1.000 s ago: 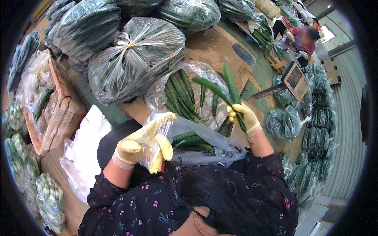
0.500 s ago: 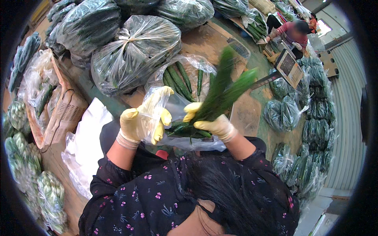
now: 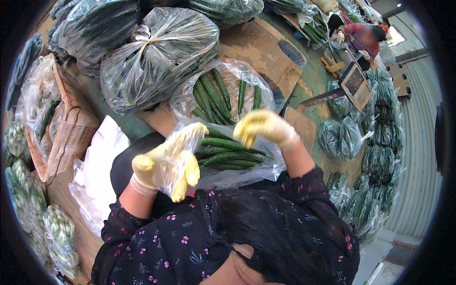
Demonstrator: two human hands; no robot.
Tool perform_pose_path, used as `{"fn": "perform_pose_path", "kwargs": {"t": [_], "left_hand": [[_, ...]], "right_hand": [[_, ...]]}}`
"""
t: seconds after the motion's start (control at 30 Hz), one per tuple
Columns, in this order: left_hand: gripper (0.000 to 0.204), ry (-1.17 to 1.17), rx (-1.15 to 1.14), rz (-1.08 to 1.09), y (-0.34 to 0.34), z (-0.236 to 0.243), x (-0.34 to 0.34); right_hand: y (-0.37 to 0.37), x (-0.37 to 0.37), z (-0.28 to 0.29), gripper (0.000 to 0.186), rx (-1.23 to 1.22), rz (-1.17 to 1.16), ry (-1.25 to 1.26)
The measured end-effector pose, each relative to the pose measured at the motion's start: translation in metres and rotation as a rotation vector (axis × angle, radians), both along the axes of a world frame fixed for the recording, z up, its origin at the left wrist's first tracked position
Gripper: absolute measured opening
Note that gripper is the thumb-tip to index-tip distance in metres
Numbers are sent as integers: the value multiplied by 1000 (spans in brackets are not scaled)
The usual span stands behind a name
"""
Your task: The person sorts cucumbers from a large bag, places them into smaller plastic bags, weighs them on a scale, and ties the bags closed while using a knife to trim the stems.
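Note:
A clear plastic bag (image 3: 271,172) lies across my lap with several dark green, bumpy cucumbers (image 3: 228,156) in its mouth. My left hand (image 3: 166,164), in a yellow glove, holds the bag's left edge, the film stretched over its spread fingers. Over the far right end of those cucumbers hovers my right hand (image 3: 263,129), gloved the same way, its fingers loosely curled and apart with nothing visible in them. Just beyond, another opened plastic bag (image 3: 183,102) bears more loose cucumbers (image 3: 213,95).
A big tied bag of cucumbers (image 3: 159,59) stands far left, near an orange-rimmed crate (image 3: 71,137). White sheeting (image 3: 104,152) lies by my left arm. A scale display (image 3: 355,85) rises at right, before stacked bagged cucumbers (image 3: 380,152). A co-worker (image 3: 361,40) sits at the far right.
My right hand has let go of the cucumbers it was swinging and moved up and right. More cucumbers now show in the bag on my lap. My left hand still holds the bag.

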State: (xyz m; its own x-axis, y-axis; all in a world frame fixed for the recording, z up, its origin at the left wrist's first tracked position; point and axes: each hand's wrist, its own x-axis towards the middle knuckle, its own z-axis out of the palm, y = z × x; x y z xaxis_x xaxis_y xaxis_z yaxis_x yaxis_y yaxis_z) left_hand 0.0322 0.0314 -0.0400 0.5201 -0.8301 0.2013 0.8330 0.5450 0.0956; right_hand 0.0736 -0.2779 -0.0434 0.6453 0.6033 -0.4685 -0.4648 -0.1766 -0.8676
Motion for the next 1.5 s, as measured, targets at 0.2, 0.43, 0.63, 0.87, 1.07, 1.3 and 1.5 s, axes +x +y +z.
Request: {"fn": "perform_pose_path", "kwargs": {"t": [0.2,0.43,0.63,0.87,1.07,1.3,1.5], "left_hand": [[115,25,82,-141,-3,5,7],[121,21,112,-225,2,1,18],[123,30,130,-198,-1,8,24],[122,30,171,-174,-1,8,23],[118,55,149,-139,0,3,18],[108,1,91,-33,-9,3,13],[103,-21,40,65,-8,-3,11]], "right_hand": [[-78,69,-173,48,-1412,-196,-182],[-101,67,-257,49,-1127,-818,-139],[-64,102,-258,28,-675,-1220,-276],[-45,120,-249,63,-1106,-812,-124],[-83,76,-142,26,-76,-703,245],[-94,-25,-14,59,-3,-309,7],[-80,-80,57,78,-21,-324,-90]]}}
